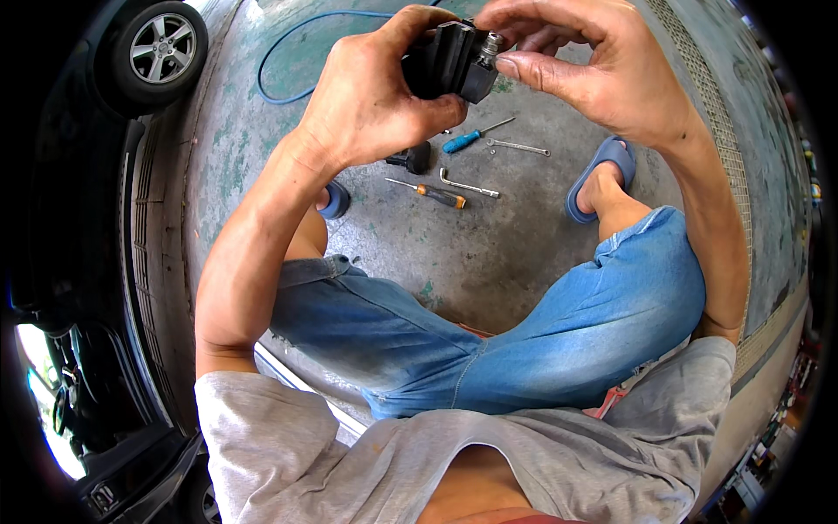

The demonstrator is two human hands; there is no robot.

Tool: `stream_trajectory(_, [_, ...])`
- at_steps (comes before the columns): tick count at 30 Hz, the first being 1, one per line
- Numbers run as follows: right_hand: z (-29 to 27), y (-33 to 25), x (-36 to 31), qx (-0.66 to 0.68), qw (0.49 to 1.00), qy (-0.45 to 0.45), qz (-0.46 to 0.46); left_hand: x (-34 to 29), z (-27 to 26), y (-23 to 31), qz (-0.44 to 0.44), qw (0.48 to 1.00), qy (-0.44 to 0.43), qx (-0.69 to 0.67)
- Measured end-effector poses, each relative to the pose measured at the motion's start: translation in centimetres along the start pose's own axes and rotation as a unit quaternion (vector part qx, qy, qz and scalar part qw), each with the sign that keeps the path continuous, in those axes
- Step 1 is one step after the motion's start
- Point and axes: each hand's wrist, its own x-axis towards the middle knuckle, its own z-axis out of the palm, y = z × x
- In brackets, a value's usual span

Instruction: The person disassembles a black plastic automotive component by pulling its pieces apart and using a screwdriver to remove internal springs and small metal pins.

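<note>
High in the view, my left hand [371,100] wraps round a black ribbed block-like part [452,63], thumb along its near side. A small silver threaded fitting [491,45] sticks out of the block's right side. The thumb and fingers of my right hand [585,65] close round this fitting, with the thumb tip against it. Part of the block lies hidden behind my left fingers. I cannot make out what kind of part it is. Both hands are raised above the floor, between and beyond my knees.
On the concrete floor lie a blue-handled screwdriver [463,141], a combination wrench [521,148], an L-shaped socket wrench [470,184], an orange-and-black screwdriver [443,196] and another black part [417,158]. A blue hose [262,65] curves behind. A dark car's wheel [160,48] stands left.
</note>
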Motion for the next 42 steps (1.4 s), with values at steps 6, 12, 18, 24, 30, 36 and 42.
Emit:
stream_trajectory(6, [0.4, -1.0, 0.0, -0.147, 0.985, 0.022, -0.086, -0.1, -0.2, 0.0, 0.0, 1.0, 0.0, 0.025])
stream_trajectory(12, [0.2, -0.6, 0.3, -0.19, 0.961, 0.037, -0.198, -0.1, 0.0, 0.1, 0.022, 0.996, 0.015, 0.079])
stream_trajectory(18, [0.6, 0.1, 0.2, -0.211, 0.949, 0.052, -0.228, -0.3, 0.2, 1.5, 0.01, 0.993, 0.032, 0.117])
stream_trajectory(24, [0.7, -0.4, 0.4, -0.269, 0.922, 0.059, -0.271, -0.2, 0.3, 0.1, 0.071, 0.989, 0.046, 0.124])
stream_trajectory(30, [0.5, -0.2, 0.5, -0.25, 0.93, 0.034, -0.268, -0.2, 0.5, -0.1, 0.043, 0.997, 0.037, 0.06])
stream_trajectory(36, [0.6, 0.3, 0.5, -0.216, 0.931, 0.045, -0.291, -0.2, 0.4, -0.3, 0.087, 0.993, 0.036, 0.066])
stream_trajectory(42, [0.2, -0.1, 0.4, -0.201, 0.951, 0.031, -0.234, -0.4, 0.1, 0.3, -0.005, 1.0, 0.023, 0.002])
